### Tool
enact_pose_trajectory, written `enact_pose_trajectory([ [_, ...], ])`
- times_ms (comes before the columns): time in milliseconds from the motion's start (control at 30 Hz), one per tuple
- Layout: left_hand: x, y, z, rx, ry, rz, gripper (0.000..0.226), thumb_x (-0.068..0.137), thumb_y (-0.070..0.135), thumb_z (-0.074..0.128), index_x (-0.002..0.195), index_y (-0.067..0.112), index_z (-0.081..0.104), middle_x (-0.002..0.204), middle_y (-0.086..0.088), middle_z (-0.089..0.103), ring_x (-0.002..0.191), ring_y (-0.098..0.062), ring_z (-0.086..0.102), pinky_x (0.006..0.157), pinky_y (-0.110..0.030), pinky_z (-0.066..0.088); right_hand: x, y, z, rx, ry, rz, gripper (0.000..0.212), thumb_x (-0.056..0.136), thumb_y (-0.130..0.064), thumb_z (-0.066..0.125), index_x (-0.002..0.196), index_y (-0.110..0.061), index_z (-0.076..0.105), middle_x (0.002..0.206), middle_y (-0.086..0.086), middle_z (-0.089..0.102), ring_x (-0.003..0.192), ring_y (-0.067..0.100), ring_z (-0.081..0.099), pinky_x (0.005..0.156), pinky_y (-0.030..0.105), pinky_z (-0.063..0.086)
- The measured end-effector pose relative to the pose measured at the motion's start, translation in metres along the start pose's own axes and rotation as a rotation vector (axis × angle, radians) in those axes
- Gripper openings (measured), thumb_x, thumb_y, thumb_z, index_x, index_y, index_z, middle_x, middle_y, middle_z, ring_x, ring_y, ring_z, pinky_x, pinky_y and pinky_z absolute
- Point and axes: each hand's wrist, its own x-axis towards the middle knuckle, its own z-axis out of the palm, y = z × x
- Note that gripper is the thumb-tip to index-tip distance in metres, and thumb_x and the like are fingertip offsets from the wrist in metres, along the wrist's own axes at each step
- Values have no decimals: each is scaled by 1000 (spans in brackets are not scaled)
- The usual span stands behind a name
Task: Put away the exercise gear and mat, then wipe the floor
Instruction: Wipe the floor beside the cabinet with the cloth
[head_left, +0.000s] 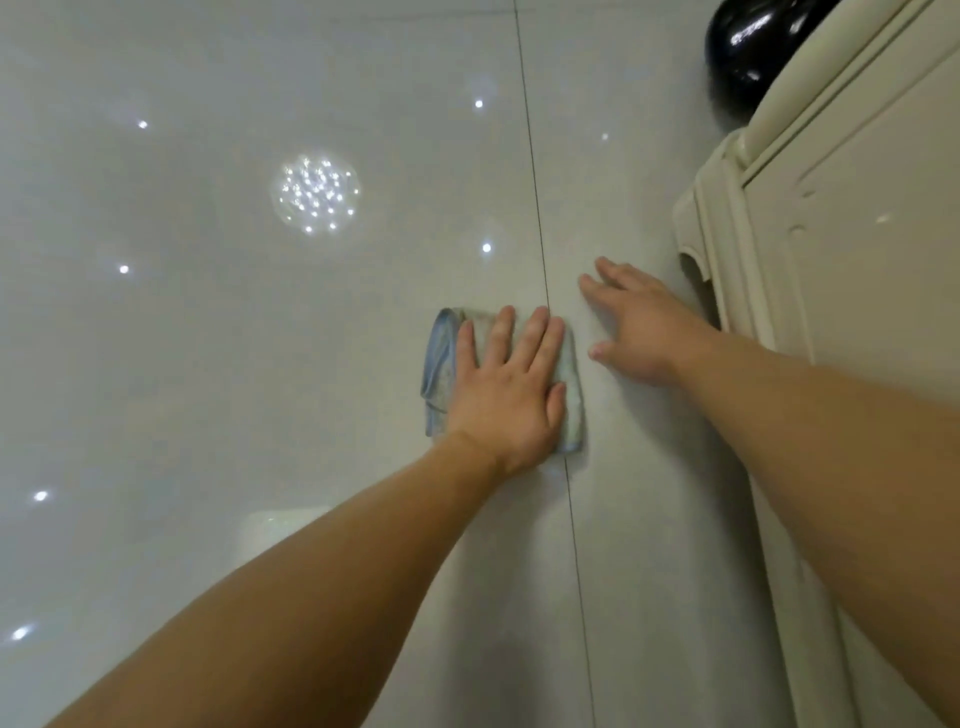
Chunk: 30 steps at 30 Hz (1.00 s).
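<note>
Cloth (441, 364), frame centre: soft, light, slides easily on glossy floor (260, 364). Left hand (506, 392) presses it flat-fingered; right hand (636, 322) spread on floor.

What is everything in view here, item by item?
glossy white tiled floor: one, white, fills most of the view
folded pale blue and white cloth: one, pale blue and white, on the floor, centre
cream panelled cabinet: one, cream, right edge
shiny black rounded object: one, black, top right, partly behind the cabinet
left hand: one, pressing flat on the cloth
right hand: one, flat on bare floor beside the cloth
</note>
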Motion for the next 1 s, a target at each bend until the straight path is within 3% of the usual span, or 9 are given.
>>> enact_pose_trajectory([
  [133,-18,11,12,-29,40,-34,66,101,50,17,158,25,-5,166,3,-3,152,-26,-6,119,-58,-7,3,0,7,6,39,15,88,87,-32,67,155,-24,13,164,1,0,150,21,2,118,26,3],
  [333,-34,22,20,-38,86,-53,67,100,51,18,158,25,-2,166,2,2,152,-26,-1,119,-57,-5,-2,-11,17,79,98,59,83,83,-14,53,156,-21,14,164,2,-1,150,21,-1,120,28,4],
  [567,-60,36,29,-24,78,-52,67,100,49,20,158,26,-2,166,3,2,152,-26,-2,118,-58,-8,-10,-9,22,87,146,47,79,85,-15,56,155,-22,19,163,2,4,150,22,3,119,28,5],
  [767,-72,35,35,-17,91,-33,68,99,52,20,158,25,0,166,1,4,152,-27,-1,119,-58,-7,-23,-10,33,86,211,88,66,95,-26,52,154,-20,23,163,4,11,149,25,8,119,32,9],
  [1000,-84,17,39,-8,135,10,68,100,50,23,159,20,8,166,-3,11,152,-29,3,120,-55,-5,-55,-30,52,99,289,30,59,98,-24,46,153,-21,24,162,-2,13,149,19,9,120,36,16],
])
